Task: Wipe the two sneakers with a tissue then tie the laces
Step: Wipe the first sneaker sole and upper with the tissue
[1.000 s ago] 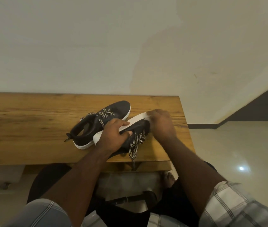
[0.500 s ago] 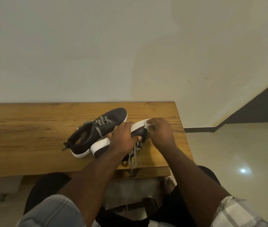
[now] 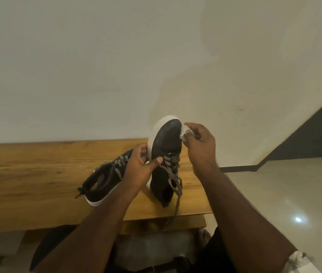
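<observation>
Centre of frame: left hand [image 3: 139, 170] gripped a black knit sneaker with a white rubber sole [image 3: 166, 152], thumb across the lower vamp near the laces, fingers wrapped behind the sole edge; shoe was stood toe-up, heel end down at the wooden tabletop [image 3: 38, 174]. Right hand [image 3: 200, 143], just right of the toe, pinched a small crumpled white tissue [image 3: 184, 133] between thumb and fingertips, tissue touching the right side of the toe cap. Second black sneaker of the same kind [image 3: 105, 180] lay flat on the table, left of centre, partly behind the left hand. Black-and-white patterned laces [image 3: 173, 174] on the held shoe hung loose, one end dangling over the table's front edge. Judged step: wiping still going, laces not yet tied on either shoe. Risks: shoe balanced upright on a one-hand grip, so a hard wipe on the toe could twist it out or tip it; the tissue wad was small and could tear or slip from the pinch; the dangling lace could snag on the table edge. No brand, label or readable writing visible on shoes or tissue.
</observation>
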